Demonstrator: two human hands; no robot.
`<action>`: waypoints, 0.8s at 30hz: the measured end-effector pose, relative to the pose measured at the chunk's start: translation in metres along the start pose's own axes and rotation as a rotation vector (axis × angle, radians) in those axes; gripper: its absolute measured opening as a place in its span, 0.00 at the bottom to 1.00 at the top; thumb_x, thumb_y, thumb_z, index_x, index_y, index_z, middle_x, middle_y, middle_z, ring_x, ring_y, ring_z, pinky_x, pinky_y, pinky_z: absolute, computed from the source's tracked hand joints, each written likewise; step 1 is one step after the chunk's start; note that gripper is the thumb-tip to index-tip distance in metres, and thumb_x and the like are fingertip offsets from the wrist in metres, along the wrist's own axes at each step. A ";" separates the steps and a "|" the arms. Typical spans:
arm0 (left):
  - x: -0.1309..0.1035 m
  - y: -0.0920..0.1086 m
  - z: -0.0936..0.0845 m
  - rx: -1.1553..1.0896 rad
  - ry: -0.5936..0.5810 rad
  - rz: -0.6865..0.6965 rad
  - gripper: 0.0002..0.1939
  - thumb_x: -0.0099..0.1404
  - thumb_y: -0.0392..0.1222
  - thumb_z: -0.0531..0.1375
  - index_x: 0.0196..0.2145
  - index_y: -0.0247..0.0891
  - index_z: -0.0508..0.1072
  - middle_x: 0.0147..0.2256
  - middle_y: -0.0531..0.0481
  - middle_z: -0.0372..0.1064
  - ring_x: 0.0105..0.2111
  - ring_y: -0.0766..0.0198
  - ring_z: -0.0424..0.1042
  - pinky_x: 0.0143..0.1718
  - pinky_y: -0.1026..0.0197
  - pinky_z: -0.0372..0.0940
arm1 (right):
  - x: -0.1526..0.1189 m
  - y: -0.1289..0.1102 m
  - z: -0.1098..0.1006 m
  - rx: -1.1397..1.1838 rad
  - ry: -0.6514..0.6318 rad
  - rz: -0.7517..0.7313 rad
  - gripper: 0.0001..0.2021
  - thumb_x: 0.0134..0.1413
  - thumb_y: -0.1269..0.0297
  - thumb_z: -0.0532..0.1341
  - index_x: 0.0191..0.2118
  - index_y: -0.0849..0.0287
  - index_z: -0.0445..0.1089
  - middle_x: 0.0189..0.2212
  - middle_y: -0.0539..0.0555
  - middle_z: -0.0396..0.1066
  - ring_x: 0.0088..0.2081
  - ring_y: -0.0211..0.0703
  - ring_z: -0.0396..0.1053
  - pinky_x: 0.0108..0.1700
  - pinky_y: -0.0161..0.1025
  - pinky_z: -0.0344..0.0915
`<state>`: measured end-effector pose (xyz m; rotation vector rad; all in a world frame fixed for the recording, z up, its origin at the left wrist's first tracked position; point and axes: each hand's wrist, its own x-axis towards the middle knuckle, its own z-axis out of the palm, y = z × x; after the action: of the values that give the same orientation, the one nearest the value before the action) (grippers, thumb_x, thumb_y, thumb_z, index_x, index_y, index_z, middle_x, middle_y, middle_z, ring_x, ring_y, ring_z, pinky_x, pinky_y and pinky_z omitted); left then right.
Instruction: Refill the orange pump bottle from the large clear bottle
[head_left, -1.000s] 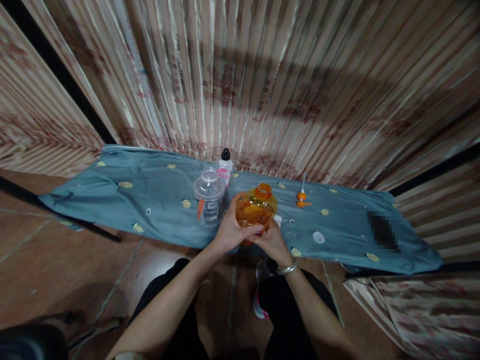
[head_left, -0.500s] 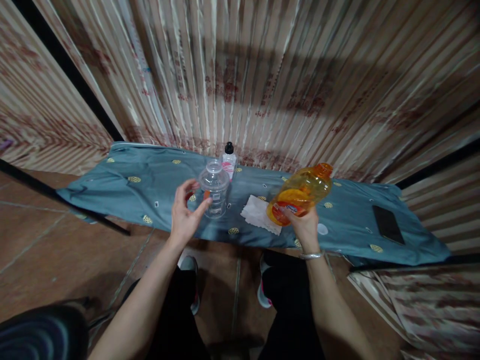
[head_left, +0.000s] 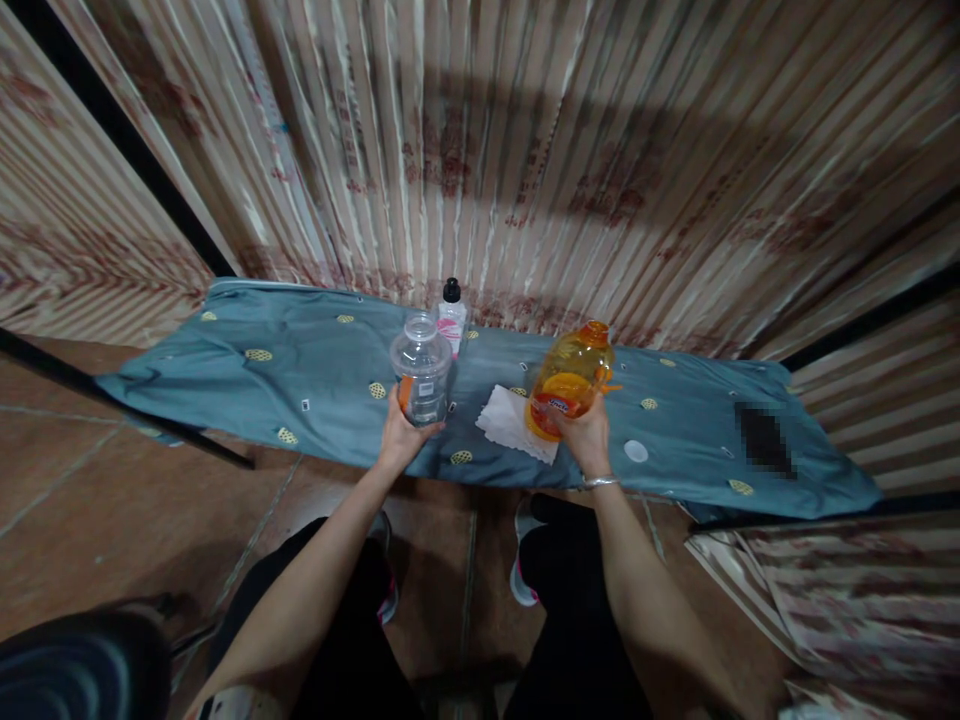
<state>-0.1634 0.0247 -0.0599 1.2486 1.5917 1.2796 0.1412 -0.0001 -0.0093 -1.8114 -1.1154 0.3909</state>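
Note:
My left hand (head_left: 403,438) is wrapped round the lower part of a clear, wide-shouldered plastic bottle (head_left: 421,355) with an uncapped neck and an orange mark on its side. The bottle stands upright on the cloth-covered table. With my right hand (head_left: 590,438) I grip a large amber bottle (head_left: 576,365) with an orange label, low on its body. It leans slightly to the right, and its mouth has no cap. Its base overlaps a white scalloped-edged cloth or napkin (head_left: 504,425); I cannot tell whether it rests there.
Behind the clear bottle stands a small white-and-pink bottle (head_left: 451,318) with a black cap. A white disc (head_left: 636,452) lies right of my right hand. Farther right is a pixelated dark object (head_left: 765,440). A pleated curtain (head_left: 510,150) hangs behind the blue-green tablecloth (head_left: 315,350).
My left hand has closed round the clear bottle from beside it. My right hand has brought the amber bottle left and turned it more upright.

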 end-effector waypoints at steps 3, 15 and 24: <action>0.003 0.003 -0.001 0.070 0.017 -0.038 0.61 0.41 0.39 0.81 0.69 0.41 0.59 0.61 0.36 0.73 0.64 0.39 0.73 0.66 0.42 0.65 | 0.002 0.002 0.004 0.010 -0.004 -0.004 0.34 0.31 0.42 0.77 0.42 0.50 0.64 0.42 0.62 0.82 0.47 0.64 0.81 0.45 0.51 0.76; 0.007 0.007 0.000 0.207 -0.016 -0.060 0.22 0.74 0.49 0.65 0.61 0.38 0.72 0.59 0.40 0.73 0.53 0.51 0.77 0.53 0.43 0.76 | -0.005 0.015 0.002 0.052 -0.107 -0.057 0.40 0.36 0.36 0.73 0.52 0.53 0.65 0.47 0.63 0.80 0.53 0.64 0.78 0.50 0.54 0.75; -0.006 0.017 0.003 0.227 -0.053 -0.013 0.37 0.44 0.39 0.80 0.51 0.41 0.73 0.43 0.46 0.81 0.45 0.45 0.81 0.50 0.47 0.74 | -0.009 0.015 -0.004 0.087 -0.130 -0.013 0.51 0.33 0.35 0.75 0.62 0.56 0.62 0.51 0.64 0.80 0.54 0.66 0.78 0.54 0.57 0.75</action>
<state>-0.1545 0.0204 -0.0440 1.3950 1.7411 1.0709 0.1466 -0.0119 -0.0216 -1.7218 -1.1805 0.5475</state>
